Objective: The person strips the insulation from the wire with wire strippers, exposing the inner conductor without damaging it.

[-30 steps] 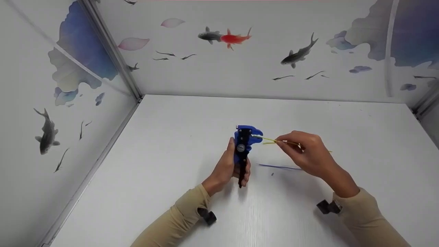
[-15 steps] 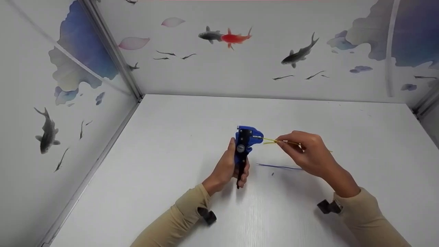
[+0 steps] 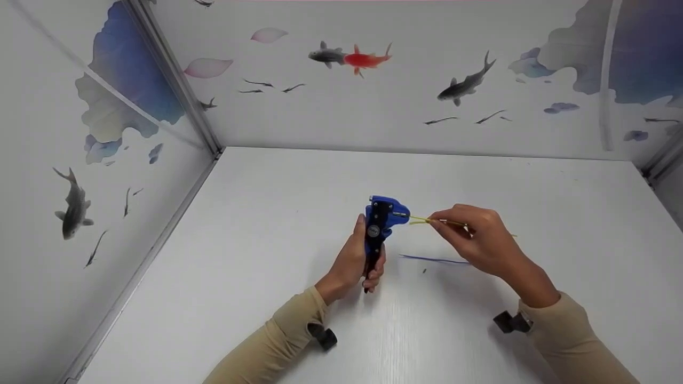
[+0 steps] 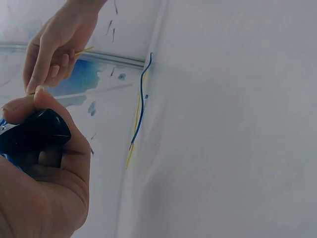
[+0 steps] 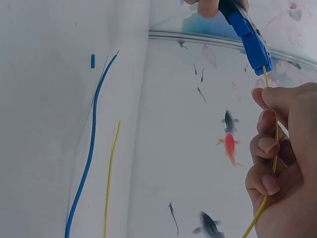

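My left hand grips the black handles of a blue-and-black wire stripper, held up above the table with its nose to the right. The stripper's jaws are closed round the end of a yellow wire. Thumb and forefinger of my right hand pinch that wire just outside the nose, and its length runs down past the curled fingers in the right wrist view. On the table below lie a blue wire and a second yellow wire. The wire's tip inside the tool is hidden.
A short blue piece of insulation lies beside the blue wire. The white table meets a printed back wall and a left wall. Black mounts sit on both sleeves.
My left hand has squeezed the handles together, and the stripper's open jaws have closed on the yellow wire. The right hand has stayed almost still.
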Action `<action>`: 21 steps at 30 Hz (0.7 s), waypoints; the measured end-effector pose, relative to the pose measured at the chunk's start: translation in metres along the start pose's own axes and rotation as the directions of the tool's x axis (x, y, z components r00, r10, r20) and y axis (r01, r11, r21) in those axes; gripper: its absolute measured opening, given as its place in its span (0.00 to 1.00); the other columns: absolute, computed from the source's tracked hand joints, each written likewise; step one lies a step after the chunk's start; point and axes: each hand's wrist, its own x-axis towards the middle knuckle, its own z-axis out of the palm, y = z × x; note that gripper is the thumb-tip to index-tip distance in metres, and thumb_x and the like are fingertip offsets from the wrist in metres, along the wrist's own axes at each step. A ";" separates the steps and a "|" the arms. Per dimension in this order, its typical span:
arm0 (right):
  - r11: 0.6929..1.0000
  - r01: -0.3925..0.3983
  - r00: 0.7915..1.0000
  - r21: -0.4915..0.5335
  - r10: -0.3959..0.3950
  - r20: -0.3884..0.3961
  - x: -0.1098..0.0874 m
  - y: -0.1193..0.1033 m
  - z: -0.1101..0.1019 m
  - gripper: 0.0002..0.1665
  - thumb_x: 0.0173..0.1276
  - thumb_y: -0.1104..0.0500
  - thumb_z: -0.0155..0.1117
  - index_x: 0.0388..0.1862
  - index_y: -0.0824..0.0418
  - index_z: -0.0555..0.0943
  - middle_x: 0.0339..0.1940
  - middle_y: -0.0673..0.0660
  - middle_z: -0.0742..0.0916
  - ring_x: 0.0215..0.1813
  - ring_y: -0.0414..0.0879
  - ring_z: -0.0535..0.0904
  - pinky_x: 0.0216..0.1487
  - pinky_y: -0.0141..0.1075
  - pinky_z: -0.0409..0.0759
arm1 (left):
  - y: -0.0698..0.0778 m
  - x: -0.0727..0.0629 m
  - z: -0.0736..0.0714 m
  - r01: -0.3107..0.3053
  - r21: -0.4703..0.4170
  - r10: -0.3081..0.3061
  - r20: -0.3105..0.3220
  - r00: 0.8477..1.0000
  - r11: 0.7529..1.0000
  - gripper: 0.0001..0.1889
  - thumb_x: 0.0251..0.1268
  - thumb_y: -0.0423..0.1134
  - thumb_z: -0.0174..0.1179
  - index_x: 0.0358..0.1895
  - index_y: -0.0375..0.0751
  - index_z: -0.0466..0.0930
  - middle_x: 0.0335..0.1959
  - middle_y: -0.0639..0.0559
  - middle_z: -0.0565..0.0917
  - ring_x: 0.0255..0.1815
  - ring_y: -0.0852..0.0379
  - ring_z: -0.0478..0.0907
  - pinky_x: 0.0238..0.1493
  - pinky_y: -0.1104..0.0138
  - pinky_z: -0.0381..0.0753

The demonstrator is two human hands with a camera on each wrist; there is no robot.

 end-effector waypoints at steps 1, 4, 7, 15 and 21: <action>1.000 0.000 1.000 0.001 0.000 0.000 0.000 0.000 0.000 0.14 0.72 0.66 0.76 0.49 0.48 0.93 0.31 0.40 0.88 0.23 0.35 0.67 0.23 0.25 0.65 | 0.000 0.000 0.000 0.000 0.004 0.000 -0.005 1.000 1.000 0.47 0.75 0.84 0.22 0.23 0.46 0.70 0.16 0.56 0.69 0.11 0.58 0.66 0.16 0.65 0.78; 1.000 -0.005 1.000 -0.001 0.005 0.006 0.000 -0.001 0.000 0.14 0.72 0.65 0.76 0.49 0.47 0.94 0.31 0.39 0.88 0.23 0.35 0.67 0.23 0.25 0.65 | 0.001 0.000 0.000 -0.003 0.016 0.003 -0.026 1.000 1.000 0.47 0.75 0.84 0.21 0.22 0.46 0.69 0.15 0.57 0.68 0.10 0.58 0.65 0.14 0.65 0.75; 1.000 -0.009 1.000 -0.005 0.009 0.012 0.000 -0.001 0.000 0.13 0.72 0.65 0.76 0.49 0.47 0.93 0.30 0.38 0.87 0.23 0.35 0.67 0.23 0.25 0.65 | 0.001 0.000 0.000 -0.005 0.022 0.006 -0.046 0.999 1.000 0.47 0.75 0.84 0.21 0.21 0.47 0.68 0.14 0.57 0.67 0.10 0.58 0.63 0.13 0.66 0.72; 1.000 0.006 1.000 0.000 -0.006 0.002 0.001 -0.001 0.001 0.14 0.72 0.65 0.76 0.49 0.47 0.93 0.30 0.39 0.87 0.23 0.35 0.67 0.24 0.25 0.66 | 0.000 0.000 0.001 -0.005 -0.002 0.005 -0.036 0.999 1.000 0.47 0.76 0.83 0.22 0.20 0.47 0.68 0.13 0.57 0.66 0.09 0.59 0.63 0.13 0.66 0.72; 1.000 0.002 1.000 0.008 -0.002 0.006 0.000 -0.001 0.000 0.13 0.73 0.65 0.75 0.50 0.48 0.93 0.32 0.41 0.89 0.24 0.35 0.68 0.24 0.25 0.67 | 0.000 0.002 0.001 -0.018 -0.014 0.018 -0.024 1.000 1.000 0.48 0.75 0.83 0.22 0.21 0.45 0.69 0.14 0.56 0.68 0.09 0.59 0.64 0.14 0.66 0.75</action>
